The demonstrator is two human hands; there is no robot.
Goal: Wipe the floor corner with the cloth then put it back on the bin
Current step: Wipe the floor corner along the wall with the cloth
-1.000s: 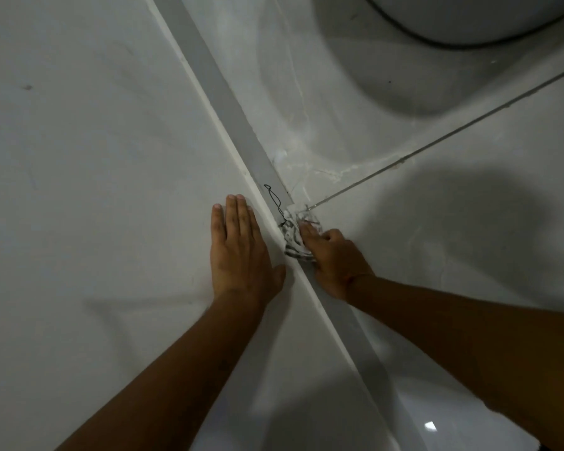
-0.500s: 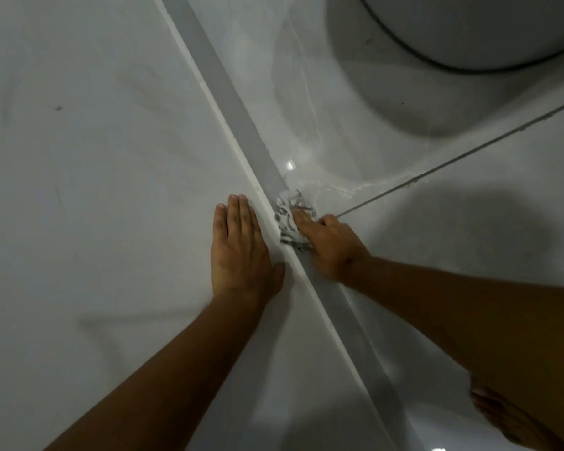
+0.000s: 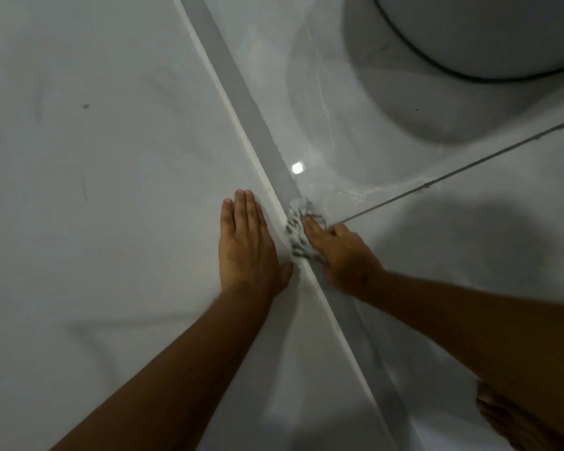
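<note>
- Pale, smooth wall (image 3: 95, 190) at left, matte, with a small dark speck and faint smudges.
- Grey skirting strip (image 3: 241, 92) along the foot of the wall, flat and straight, running diagonally from top centre to bottom right, with a thin white bead on its wall side.
- Glossy marbled floor tiles (image 3: 469, 255) at right, polished enough to throw back a small square glint of light beside the strip.
- Dark, thin grout line (image 3: 469, 164) between two tiles, meeting the strip at the cloth.
- Crumpled cloth (image 3: 298, 229), white with dark grey marks, bunched into a ragged wad with loose threads at its top edge, pressed into the joint of floor and skirting.
- Right hand (image 3: 342, 255) on the cloth, fingers curled over the wad and pinning it to the floor; slightly blurred.
- Left hand (image 3: 246, 245) flat on the wall just beside the strip, fingers straight and close together, thumb out toward the strip, holding nothing.
- Round white bin (image 3: 485, 30) at top right, smooth-sided, with a thin dark line around its curve, casting a broad shadow on the tile; well apart from the cloth.
- Bare foot (image 3: 515, 421) at bottom right, partly behind the right forearm.
- No readable writing or labels anywhere.
- Open tile between the cloth and the bin, and open skirting above and below the hands.
</note>
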